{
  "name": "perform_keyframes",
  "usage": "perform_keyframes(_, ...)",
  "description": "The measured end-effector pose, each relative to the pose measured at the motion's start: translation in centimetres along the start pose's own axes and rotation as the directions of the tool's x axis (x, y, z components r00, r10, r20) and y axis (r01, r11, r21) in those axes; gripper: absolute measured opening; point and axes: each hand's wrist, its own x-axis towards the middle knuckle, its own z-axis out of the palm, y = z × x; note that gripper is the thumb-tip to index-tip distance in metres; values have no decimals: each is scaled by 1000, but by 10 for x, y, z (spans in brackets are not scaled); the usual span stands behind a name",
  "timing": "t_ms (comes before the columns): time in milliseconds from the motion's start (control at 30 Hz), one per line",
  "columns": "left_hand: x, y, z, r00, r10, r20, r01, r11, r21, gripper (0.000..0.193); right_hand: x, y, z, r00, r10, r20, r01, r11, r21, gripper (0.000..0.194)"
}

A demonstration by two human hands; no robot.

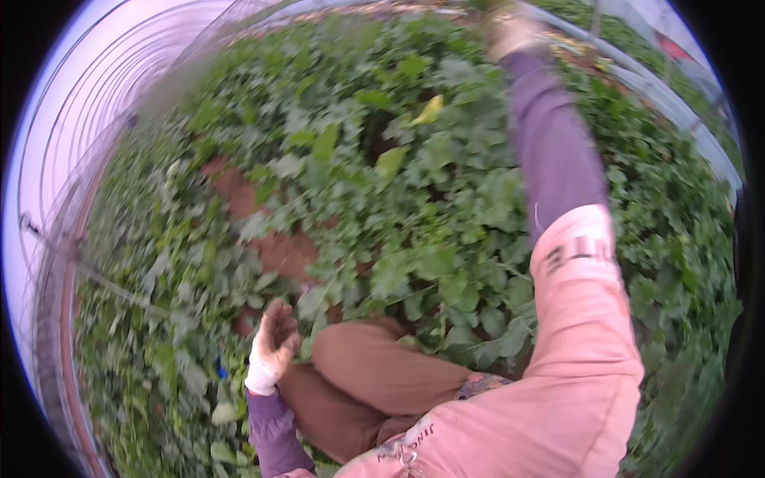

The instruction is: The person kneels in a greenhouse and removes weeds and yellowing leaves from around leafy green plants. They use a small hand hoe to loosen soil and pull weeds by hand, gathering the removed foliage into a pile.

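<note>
My left hand, in a soil-stained white glove, is held beside my left knee, above low green leaves. Its thumb stands away from the curled fingers, and I see nothing between them. Far out at the top of the view, my right hand, also in a pale glove, is blurred at the end of my stretched arm. Blurred greenery shows at its fingertips; whether the hand grips it is unclear. Dense leafy crop plants fill the ground before my bent legs. One yellow leaf stands out among them.
Bare reddish soil shows between plants. Along the left runs a hooped plastic tunnel wall with netting at its base. A pale sheet-covered edge curves along the upper right. A small blue object lies among leaves at lower left.
</note>
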Motion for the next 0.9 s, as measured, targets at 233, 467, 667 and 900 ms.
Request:
perform_keyframes(233,-59,-31,-40,873,-111,-476,11,978,-207,40,19,-53,19,990,133,-39,-116,948,297,44)
perform_keyframes(467,-147,-81,-44,721,-374,-583,234,924,-303,31,-161,85,170,728,425,537,-635,713,297,55)
perform_keyframes(667,-227,-125,-65,506,-505,-700,274,863,-424,35,-232,79,246,423,299,855,-820,528,221,39)
perform_keyframes(900,-209,-149,-110,408,-431,-805,299,896,-328,38,-241,86,288,54,163,985,-790,611,-58,49)
